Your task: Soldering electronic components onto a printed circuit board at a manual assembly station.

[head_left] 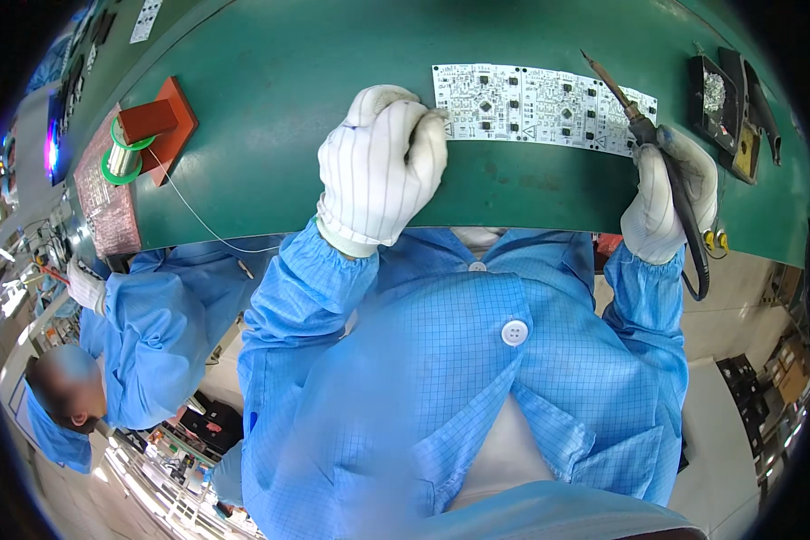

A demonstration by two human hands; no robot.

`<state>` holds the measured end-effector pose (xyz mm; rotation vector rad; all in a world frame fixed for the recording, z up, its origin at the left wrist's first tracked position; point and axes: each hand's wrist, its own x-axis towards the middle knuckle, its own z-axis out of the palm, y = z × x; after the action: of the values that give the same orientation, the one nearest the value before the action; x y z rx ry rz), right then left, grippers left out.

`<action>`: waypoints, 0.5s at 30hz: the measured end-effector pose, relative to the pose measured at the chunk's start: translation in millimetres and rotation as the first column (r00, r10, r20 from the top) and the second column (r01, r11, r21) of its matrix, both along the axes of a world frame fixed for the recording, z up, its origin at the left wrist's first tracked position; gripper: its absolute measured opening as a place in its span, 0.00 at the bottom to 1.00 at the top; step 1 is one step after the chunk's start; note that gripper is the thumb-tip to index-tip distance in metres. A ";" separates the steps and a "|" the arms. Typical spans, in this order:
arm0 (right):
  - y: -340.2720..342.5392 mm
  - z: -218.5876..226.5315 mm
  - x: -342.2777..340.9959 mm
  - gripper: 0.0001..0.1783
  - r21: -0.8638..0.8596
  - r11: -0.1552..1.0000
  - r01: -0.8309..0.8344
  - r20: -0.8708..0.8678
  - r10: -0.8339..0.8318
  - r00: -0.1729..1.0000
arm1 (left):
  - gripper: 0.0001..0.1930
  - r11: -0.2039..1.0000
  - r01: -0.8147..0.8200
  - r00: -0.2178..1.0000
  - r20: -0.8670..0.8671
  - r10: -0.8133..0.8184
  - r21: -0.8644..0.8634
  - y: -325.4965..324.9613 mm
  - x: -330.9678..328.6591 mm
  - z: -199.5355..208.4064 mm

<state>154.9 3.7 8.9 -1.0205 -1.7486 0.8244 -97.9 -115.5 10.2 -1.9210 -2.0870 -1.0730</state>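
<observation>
A long white circuit board [549,108] with small black parts lies flat on the green table. My left hand [382,166], in a white striped glove, is closed at the board's left edge; its fingertips are hidden, so what they hold is unclear. Solder wire [193,209] runs from a spool [121,159] on a red-brown stand [175,126] and disappears near my left sleeve. Gloved too, my right hand [661,193] grips a soldering iron [643,128] by its handle. The iron's tip points up and left, over the board's right part.
At the right stand a black soldering-iron holder [738,112] and a tray of metal bits [714,94]. Pinkish bubble wrap [108,193] lies at the table's left end. A co-worker in a blue coat [162,333] sits to the left. The table's front edge [513,225] runs before me.
</observation>
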 end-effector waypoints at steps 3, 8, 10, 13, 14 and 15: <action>-1.0 0.5 -2.0 0.11 -0.017 1.000 0.003 -0.005 -0.003 1.000 | 0.05 0.998 -0.057 0.998 0.023 0.057 -0.007 -4.0 -4.3 0.9; -1.5 0.9 -6.6 0.11 -0.019 1.000 0.000 -0.011 0.000 1.000 | 0.06 0.983 -0.123 0.989 0.067 0.133 -0.135 -8.2 -1.8 2.3; -1.9 1.3 -6.2 0.11 -0.063 0.998 0.018 0.023 -0.017 1.000 | 0.06 0.982 -0.122 0.990 0.048 0.130 -0.142 -8.1 -1.9 2.3; -1.4 0.5 -5.3 0.11 -0.031 0.999 0.008 0.035 -0.007 0.999 | 0.07 0.985 -0.097 0.992 0.066 0.107 -0.140 -7.8 -3.1 1.5; -1.2 0.2 -5.0 0.11 -0.031 1.000 0.007 0.034 -0.006 0.999 | 0.07 0.988 -0.090 0.994 0.058 0.098 -0.125 -7.6 -3.2 0.9; -0.8 0.0 -5.0 0.12 -0.037 0.999 0.008 0.033 -0.006 0.999 | 0.07 0.990 -0.084 0.995 0.049 0.090 -0.110 -7.7 -3.4 0.4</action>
<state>149.9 2.9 9.0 -1.0694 -1.7620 0.8426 -101.2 -123.3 10.6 -1.8466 -2.2794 -1.0251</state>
